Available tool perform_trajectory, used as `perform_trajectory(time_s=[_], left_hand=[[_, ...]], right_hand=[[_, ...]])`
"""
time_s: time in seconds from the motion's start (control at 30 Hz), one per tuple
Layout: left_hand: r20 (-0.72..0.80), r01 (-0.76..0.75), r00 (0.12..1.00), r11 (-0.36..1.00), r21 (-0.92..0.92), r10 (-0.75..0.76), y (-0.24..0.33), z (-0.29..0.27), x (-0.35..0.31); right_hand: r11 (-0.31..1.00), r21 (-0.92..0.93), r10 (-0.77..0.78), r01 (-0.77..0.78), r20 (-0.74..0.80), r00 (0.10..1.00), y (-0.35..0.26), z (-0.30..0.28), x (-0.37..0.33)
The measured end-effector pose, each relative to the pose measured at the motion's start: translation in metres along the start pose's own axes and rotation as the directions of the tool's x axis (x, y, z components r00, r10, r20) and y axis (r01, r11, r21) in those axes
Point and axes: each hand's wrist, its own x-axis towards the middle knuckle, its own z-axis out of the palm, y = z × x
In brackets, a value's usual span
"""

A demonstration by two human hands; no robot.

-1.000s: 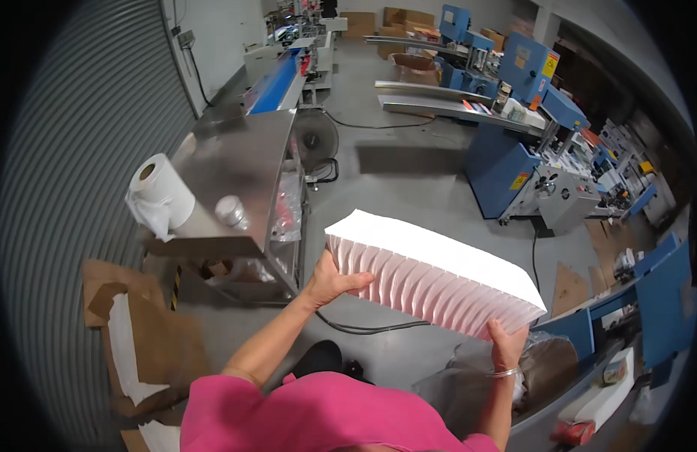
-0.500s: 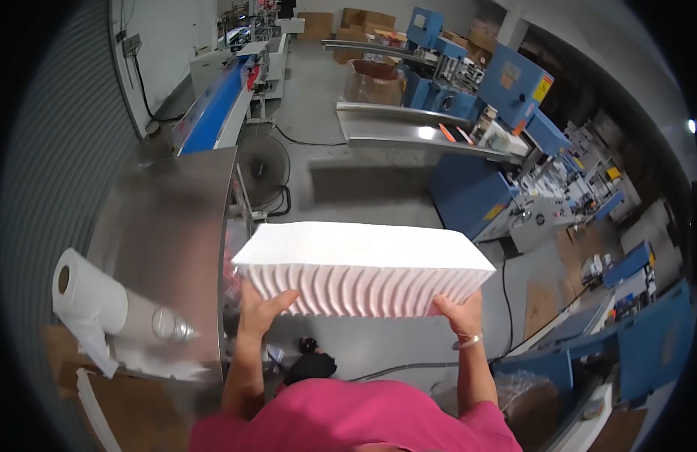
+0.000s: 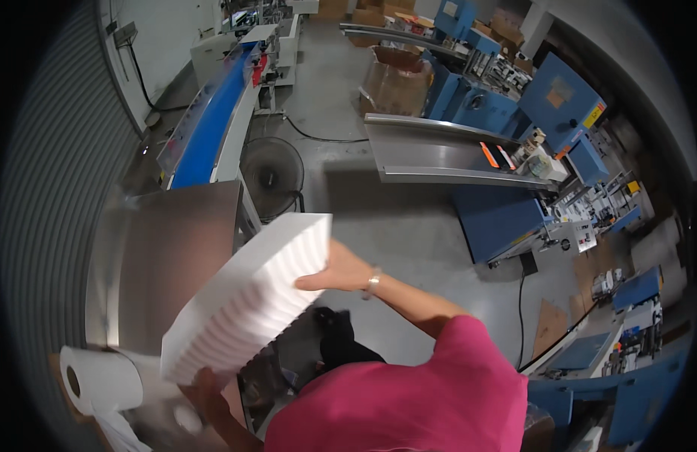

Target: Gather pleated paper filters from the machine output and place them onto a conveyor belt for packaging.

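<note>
Between my two hands is a long white block with a ribbed side (image 3: 247, 305), like a row of folded paper packs pressed together. It slants over the steel table (image 3: 179, 241), its far end up to the right. My right hand (image 3: 337, 270) is closed on the upper right end, thumb across the ribbed side. At the lower left end my left hand (image 3: 205, 392) grips the block from below; its fingers are partly hidden and dim. A roll of white sheeting (image 3: 111, 380) lies beside that end, on the table's near left part.
Beyond the table runs a blue conveyor belt (image 3: 213, 124). A floor fan (image 3: 272, 177) stands beside it. To the right are a metal chute (image 3: 439, 154) and blue machines (image 3: 499, 218). A large carton (image 3: 394, 83) stands farther back, and a black cable (image 3: 520, 316) crosses the floor.
I have turned left, and the white block has swung from level in front of me to a slant over the steel table. Both hands have stayed on its ends.
</note>
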Motion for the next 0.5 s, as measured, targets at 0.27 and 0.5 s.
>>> perform_trajectory(time_s=[0.27,0.5], left_hand=[[-0.559,0.178,0.811,0.983,-0.045,-0.173,-0.03,-0.014,0.024],[-0.443,0.395,0.776,0.894,-0.212,-0.448,-0.007,-0.014,0.054]], right_hand=[[0.975,-0.206,0.166,-0.087,0.406,0.899,0.086,0.047,0.188],[0.942,-0.335,0.226,0.007,0.65,0.726,0.089,0.11,0.289]])
